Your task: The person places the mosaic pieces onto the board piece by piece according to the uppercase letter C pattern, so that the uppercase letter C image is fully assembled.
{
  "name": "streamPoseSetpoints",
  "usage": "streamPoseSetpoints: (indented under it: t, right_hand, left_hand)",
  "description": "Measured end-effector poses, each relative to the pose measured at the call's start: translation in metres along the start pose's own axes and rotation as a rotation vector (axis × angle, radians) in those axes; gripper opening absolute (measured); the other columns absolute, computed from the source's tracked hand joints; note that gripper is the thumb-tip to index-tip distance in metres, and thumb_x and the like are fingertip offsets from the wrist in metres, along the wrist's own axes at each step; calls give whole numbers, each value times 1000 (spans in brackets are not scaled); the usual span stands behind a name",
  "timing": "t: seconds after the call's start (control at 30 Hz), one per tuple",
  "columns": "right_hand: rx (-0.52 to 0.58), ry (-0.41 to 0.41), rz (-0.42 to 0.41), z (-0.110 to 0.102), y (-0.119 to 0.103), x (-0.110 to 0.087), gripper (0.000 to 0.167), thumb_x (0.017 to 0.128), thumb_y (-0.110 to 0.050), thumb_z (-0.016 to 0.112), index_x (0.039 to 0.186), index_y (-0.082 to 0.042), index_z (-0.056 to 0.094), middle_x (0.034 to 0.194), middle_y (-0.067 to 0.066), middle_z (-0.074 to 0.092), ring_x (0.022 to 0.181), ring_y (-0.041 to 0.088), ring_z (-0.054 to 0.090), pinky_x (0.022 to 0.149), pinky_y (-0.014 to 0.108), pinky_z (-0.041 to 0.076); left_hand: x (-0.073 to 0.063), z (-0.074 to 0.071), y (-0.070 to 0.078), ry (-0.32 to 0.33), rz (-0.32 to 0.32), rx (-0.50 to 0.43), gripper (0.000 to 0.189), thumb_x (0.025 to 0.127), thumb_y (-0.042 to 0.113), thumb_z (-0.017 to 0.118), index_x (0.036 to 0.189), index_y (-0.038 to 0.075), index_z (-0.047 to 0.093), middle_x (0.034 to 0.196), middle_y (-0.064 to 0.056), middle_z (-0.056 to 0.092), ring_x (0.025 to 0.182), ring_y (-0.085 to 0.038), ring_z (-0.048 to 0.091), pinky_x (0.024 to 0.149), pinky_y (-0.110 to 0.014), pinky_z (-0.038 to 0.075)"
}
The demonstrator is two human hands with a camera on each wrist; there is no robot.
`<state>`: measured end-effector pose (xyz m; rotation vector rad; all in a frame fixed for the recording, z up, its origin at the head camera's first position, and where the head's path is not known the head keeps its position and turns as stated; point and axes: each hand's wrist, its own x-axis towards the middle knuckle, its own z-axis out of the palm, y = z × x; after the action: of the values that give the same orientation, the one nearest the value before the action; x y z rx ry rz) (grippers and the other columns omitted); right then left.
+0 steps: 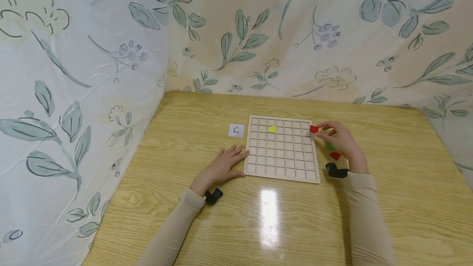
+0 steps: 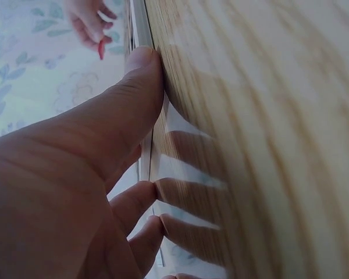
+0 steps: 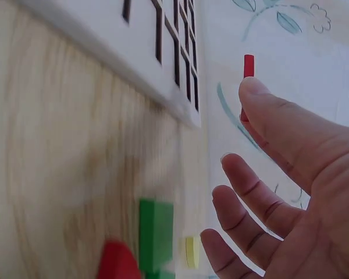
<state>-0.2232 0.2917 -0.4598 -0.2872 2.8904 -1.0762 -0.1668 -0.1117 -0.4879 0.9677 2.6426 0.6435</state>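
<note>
Right hand (image 1: 340, 138): pinching red piece (image 1: 314, 129) by grid board's (image 1: 281, 151) right edge; lower it level imo
Left hand (image 1: 224, 164): relaxed, touching board's left edge

Right hand (image 3: 334, 186) pinches red piece (image 3: 249, 65) at thumb tip, leafy cloth (image 3: 320, 64) behind. On wooden tabletop (image 3: 52, 145): pale gridded board (image 3: 107, 49), green block (image 3: 156, 235), yellow piece (image 3: 191, 253) near block, second red piece (image 3: 117, 263), blurred.

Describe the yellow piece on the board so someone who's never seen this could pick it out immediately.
On the wooden table sits a pale gridded board. In the second row from its far edge, third compartment from the left, lies the yellow quarter-round piece. It is the only piece lying on the board, unlike the red piece that the right hand pinches.
</note>
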Motion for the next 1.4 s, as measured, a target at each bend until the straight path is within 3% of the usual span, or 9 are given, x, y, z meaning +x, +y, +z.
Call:
streamPoseSetpoints:
  t: [0.5,0.7,0.9,1.13,1.4]
  right_hand:
    - [34,-24,-70,26,-15,21,31,88,-19,65,114,-2,61,100,18,55,73,26,46,59,28,39]
    - [31,-47,-43,36,-22,31,31,89,-21,64,115,-5,60,98,16,54,73,24,43,62,31,37]
    - [29,-53,-73,44,-28,40,30,90,-21,63,115,-4,61,95,16,56,70,23,44,62,31,38]
    - [58,-90,10,52,-33,49,32,89,-21,64,116,-6,60,98,15,56,79,26,49,65,31,41]
    - [31,-74,10,59,-40,53,30,88,-19,65,114,-4,61,91,14,56,76,25,47,63,31,39]
  left_hand:
    - [2,0,1,-9,-5,3,72,89,43,56,148,19,24,155,-8,15,143,-28,8,112,-57,6]
    - [4,0,2,-6,3,-7,72,89,42,57,148,18,24,155,-9,15,143,-29,8,111,-57,6]
    - [6,0,1,-8,-5,4,72,89,44,56,148,20,24,155,-7,15,143,-27,7,112,-56,6]
    - [5,1,0,-10,-7,-1,72,89,43,56,148,19,24,155,-8,15,143,-28,7,112,-56,5]
    - [4,0,-1,-4,-1,-10,71,89,42,56,148,19,25,155,-9,16,143,-29,8,111,-57,6]
